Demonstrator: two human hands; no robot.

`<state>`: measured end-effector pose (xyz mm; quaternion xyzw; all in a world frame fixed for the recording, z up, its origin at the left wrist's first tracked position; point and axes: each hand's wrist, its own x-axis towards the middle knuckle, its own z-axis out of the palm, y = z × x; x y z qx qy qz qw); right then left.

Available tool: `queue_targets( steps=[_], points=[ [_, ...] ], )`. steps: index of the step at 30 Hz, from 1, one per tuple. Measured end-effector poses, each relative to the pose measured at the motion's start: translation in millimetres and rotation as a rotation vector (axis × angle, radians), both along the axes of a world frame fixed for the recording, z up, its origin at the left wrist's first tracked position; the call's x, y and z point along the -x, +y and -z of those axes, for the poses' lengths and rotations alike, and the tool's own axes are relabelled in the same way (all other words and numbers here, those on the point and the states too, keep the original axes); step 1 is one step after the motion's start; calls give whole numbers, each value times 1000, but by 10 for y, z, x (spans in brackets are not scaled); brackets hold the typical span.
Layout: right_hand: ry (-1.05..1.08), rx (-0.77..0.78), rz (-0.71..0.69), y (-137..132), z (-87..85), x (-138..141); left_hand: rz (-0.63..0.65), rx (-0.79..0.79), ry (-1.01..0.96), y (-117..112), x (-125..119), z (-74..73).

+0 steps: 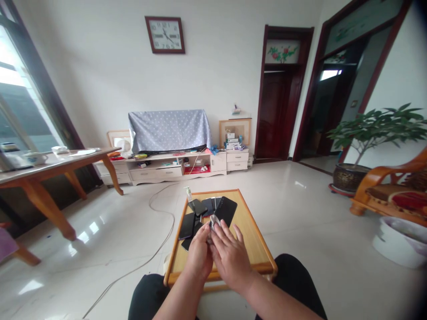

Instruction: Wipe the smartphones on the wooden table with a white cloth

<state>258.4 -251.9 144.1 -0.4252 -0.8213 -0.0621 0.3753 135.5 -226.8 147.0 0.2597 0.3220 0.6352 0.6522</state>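
Note:
A black smartphone slants up beyond my fingers, its lower end hidden behind both hands. My left hand is closed around that hidden end. My right hand lies over it with fingers fairly straight, pressing a crumpled whitish cloth against the phone. Several other dark phones lie close by on the small wooden table, among them one at the left edge and one farther back. Part of another phone shows beneath my left hand.
A pump bottle stands at the table's far left corner. My knees flank the table. A cable runs across the floor at left. Farther off are a cabinet, a larger table, a potted plant and a white tub.

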Motion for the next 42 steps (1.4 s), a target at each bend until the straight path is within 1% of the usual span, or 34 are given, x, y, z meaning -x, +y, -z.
queue_targets(
  steps=[3, 5, 6, 8, 10, 12, 14, 18, 20, 22, 24, 26, 27, 28, 31, 32, 34, 37, 38, 40, 42],
  points=[
    [-32, -15, -63, -145, 161, 24, -57, 38, 34, 28, 108, 24],
    [-25, -19, -46, -119, 225, -20, -70, 32, 40, 40, 164, 29],
    [-11, -15, -22, -60, 226, -55, -65, 18, 32, 42, 177, 29],
    [34, -11, 45, 120, 169, -138, -46, -6, 5, 36, 169, 28],
    [71, -23, 124, 310, 72, -214, -24, -10, -17, 19, 131, 32],
    [83, -50, 191, 410, -3, -244, -2, -11, -33, -1, 91, 38],
    [54, -74, 197, 368, -8, -203, 8, -21, -44, -18, 67, 43],
    [-48, -83, 42, 85, 147, -33, -18, 2, -43, -45, 72, 40],
    [-54, -76, 30, 67, 182, -27, -24, 21, -23, -57, 80, 38],
    [-29, -65, 97, 190, 136, -102, -16, 18, 16, -67, 82, 40],
    [15, -53, 207, 366, 44, -201, -5, 1, 56, -73, 80, 43],
    [50, -52, 286, 472, -25, -242, 0, -10, 81, -75, 77, 44],
    [49, -56, 284, 476, -33, -225, 1, -16, 86, -75, 78, 43],
    [33, -61, 252, 448, -20, -185, 3, -25, 88, -76, 79, 41],
    [-39, -54, 102, 304, 92, -35, 25, -56, 100, -81, 87, 49],
    [-46, -45, 83, 286, 128, -13, 33, -57, 116, -84, 88, 61],
    [-16, -27, 127, 346, 158, -44, 36, -35, 156, -88, 86, 97],
    [83, -7, 271, 569, 130, -182, -1, 13, 170, -76, 84, 149],
    [105, -5, 297, 615, 127, -209, -17, 18, 156, -65, 88, 156],
    [104, -5, 275, 585, 167, -186, -52, 18, 117, -34, 108, 150],
    [46, -9, 173, 395, 274, -68, -83, 12, 74, 3, 144, 125]
  ],
)
